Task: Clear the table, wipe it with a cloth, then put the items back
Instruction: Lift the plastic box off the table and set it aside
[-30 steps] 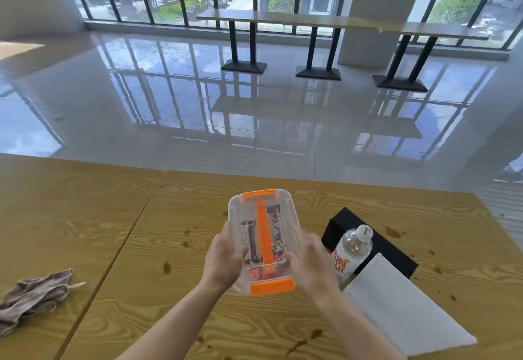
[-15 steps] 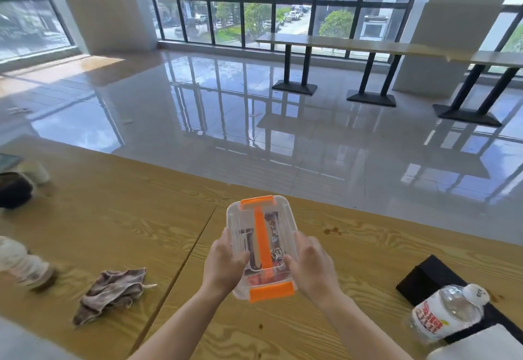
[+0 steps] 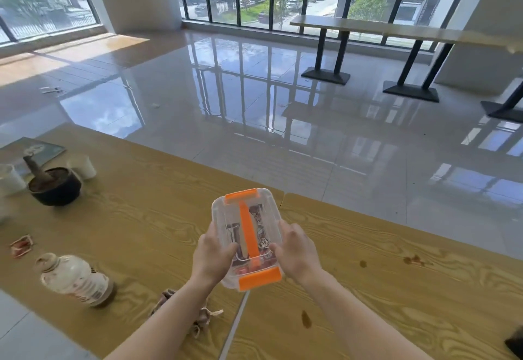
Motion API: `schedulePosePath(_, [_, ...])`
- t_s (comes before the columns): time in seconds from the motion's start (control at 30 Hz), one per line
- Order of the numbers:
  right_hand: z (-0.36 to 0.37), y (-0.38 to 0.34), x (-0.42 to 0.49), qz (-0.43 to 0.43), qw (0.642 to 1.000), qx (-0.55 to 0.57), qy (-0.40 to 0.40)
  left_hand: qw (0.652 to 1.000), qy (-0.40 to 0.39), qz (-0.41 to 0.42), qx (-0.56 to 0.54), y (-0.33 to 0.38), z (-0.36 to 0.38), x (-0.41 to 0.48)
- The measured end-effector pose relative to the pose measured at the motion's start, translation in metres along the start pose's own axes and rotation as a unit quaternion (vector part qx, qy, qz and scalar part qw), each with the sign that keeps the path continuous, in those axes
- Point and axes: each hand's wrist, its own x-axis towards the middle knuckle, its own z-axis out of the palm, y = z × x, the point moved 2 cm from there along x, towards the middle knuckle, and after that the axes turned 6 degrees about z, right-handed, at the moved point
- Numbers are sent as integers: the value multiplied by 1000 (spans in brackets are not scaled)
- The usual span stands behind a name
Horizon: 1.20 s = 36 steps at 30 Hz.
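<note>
Head view: clear box (image 3: 247, 239) with orange latches, held above the table (image 3: 368, 289) near the seam between its two tops, long axis running away from the body. Left hand (image 3: 212, 255) and right hand (image 3: 295, 255) both clasped on its long sides, equally near, so no reach needed. Toward the left edge, already parked: lying bottle (image 3: 74, 280), dark mortar with pestle (image 3: 55, 185), paper cup (image 3: 82, 165), a small red packet (image 3: 21, 246). Cloth (image 3: 198, 317) bunched under the left forearm, close to the near edge. Open wood between mortar and box; likely set-down there, nothing in the way. Brown stains (image 3: 413, 259) right of the seam, not yet wiped.
</note>
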Motion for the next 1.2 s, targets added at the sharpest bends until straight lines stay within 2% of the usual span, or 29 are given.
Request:
schedulePosePath(0.33, [58,-55,69,0,998,-35,-50,997,33,-74,-13,-57,-35,47])
schedulePosePath(0.57, [80,-68,93,9,998,-25,-61,996,51,-72,-16,-70,-44,64])
schedulePosePath(0.8, [79,-63,99,9,997,-5,-74,997,35,-71,0,-79,-41,67])
schedulePosePath(0.97, [74,-61,96,1,997,-1,-82,991,16,-85,104,-67,-41,64])
schedulePosePath(1.1, [64,-56,87,-16,998,4,-58,973,11,-6,229,-50,-43,61])
schedulePosePath(1.2, [54,-48,78,-25,999,0,-41,962,4,39,272,-36,-38,58])
